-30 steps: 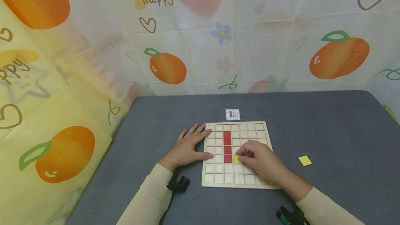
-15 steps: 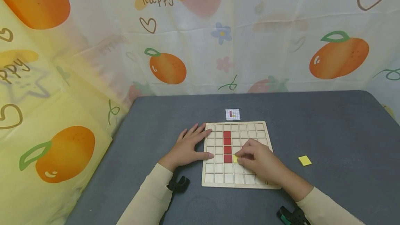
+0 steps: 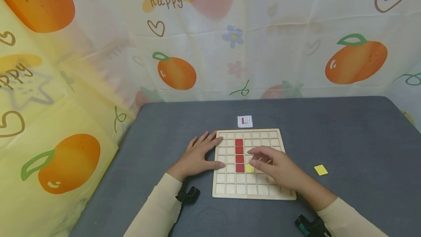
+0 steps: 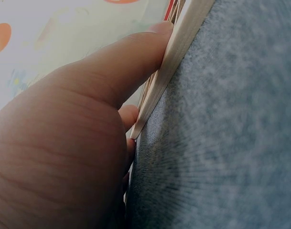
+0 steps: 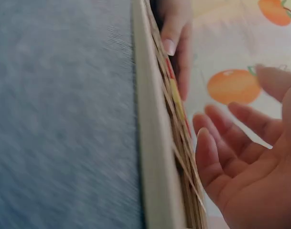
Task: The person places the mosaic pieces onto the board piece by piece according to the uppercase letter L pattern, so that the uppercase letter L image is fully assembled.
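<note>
A wooden grid board (image 3: 222,188) lies flat on the grey table. Four would be a count, so: several red square tiles (image 3: 239,158) form a column in its cells, and one yellow tile (image 3: 249,168) sits in the cell right of the lowest red one. With fingers spread, my left hand (image 3: 198,156) rests on the board's left side, thumb and fingertips on its edge. My right hand (image 3: 279,165) hovers over the board just right of the yellow tile, its fingers loosely bent and holding nothing. In the right wrist view the thumb stands apart from the fingers (image 5: 210,152).
Another yellow tile (image 3: 321,170) lies on the table (image 3: 355,138) to the right of the board. Behind the board is a small card (image 3: 245,121) printed with a grid and coloured squares. A fruit-patterned cloth (image 3: 204,46) hangs beyond the table.
My right hand has let go of the yellow tile, lifted slightly and moved a little right, leaving the tile in its cell. The left hand has stayed in place.
</note>
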`<action>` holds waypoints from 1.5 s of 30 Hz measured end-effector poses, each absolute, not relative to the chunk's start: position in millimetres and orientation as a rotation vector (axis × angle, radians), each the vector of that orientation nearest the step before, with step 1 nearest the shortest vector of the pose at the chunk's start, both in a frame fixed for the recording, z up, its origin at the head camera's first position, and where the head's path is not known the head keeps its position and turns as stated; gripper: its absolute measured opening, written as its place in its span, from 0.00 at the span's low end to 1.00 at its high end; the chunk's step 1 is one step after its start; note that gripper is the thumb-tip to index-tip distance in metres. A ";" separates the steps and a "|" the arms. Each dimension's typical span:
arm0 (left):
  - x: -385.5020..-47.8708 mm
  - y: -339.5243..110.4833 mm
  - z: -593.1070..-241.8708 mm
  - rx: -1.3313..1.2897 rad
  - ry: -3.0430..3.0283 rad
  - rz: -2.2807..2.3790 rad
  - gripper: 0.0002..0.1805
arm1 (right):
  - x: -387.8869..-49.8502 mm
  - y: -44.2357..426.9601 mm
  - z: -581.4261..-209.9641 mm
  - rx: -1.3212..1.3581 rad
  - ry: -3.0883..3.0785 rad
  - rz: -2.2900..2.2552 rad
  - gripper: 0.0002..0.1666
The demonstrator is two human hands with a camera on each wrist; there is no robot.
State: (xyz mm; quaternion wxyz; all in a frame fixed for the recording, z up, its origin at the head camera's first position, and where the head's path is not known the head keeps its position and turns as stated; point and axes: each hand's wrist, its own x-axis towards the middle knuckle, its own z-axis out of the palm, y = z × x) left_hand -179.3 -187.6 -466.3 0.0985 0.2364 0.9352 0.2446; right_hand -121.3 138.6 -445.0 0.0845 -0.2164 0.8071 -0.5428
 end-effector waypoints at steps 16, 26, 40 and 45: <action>-176.3 -188.5 -463.7 0.701 2.753 0.744 0.55 | -123.9 184.5 -426.3 -0.504 2.274 -1.855 0.25; -176.4 -188.3 -466.4 0.692 2.763 0.749 0.55 | -123.0 233.2 -436.0 -0.514 2.298 -1.910 0.24; -176.7 -188.5 -466.3 0.713 2.756 0.754 0.55 | -123.4 296.8 -457.2 -0.457 2.410 -1.745 0.22; -177.0 -188.7 -465.0 0.728 2.759 0.768 0.55 | -121.1 305.3 -457.1 -0.439 2.466 -1.563 0.24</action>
